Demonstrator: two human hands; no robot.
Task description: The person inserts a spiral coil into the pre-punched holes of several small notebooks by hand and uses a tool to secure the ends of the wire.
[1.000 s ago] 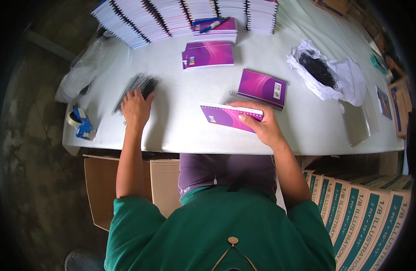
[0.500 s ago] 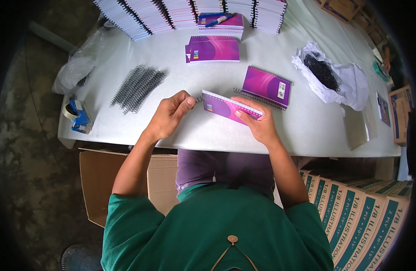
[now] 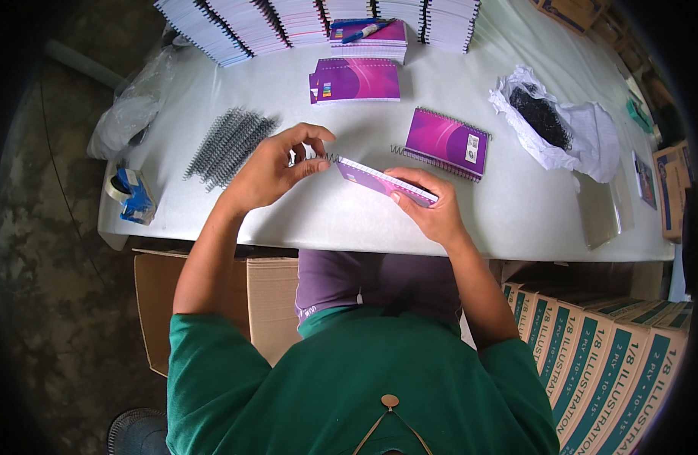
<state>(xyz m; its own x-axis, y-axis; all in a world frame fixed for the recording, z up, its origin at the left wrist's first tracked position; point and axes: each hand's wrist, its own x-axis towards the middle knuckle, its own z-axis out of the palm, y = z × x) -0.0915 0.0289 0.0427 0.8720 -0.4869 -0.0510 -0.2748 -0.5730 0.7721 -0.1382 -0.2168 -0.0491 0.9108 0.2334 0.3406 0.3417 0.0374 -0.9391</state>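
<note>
A thin purple notebook (image 3: 383,184) is tilted in my right hand (image 3: 431,203), gripped between thumb and fingers near its right end. A row of holes runs along its white top edge. From its left end sticks out a dark wire spiral coil (image 3: 331,158). My left hand (image 3: 277,168) is loosely curled about the outer part of this coil, thumb below and index finger raised; the exact contact is partly hidden by the fingers. Just beyond my right hand lies a purple spiral notebook (image 3: 446,144), with another dark coil along its near edge.
Loose spiral coils (image 3: 231,148) lie in a heap at left, near a tape dispenser (image 3: 135,197). Purple notebooks (image 3: 360,80) and tall stacks of bound books (image 3: 303,23) stand at the back. Crumpled white paper (image 3: 591,140) holds dark coils at right. Cartons (image 3: 603,356) stand below the table.
My left hand has shifted slightly left and its fingers have spread from a pinch into a looser curl. The notebook in my right hand has tipped, so its cover shows less.
</note>
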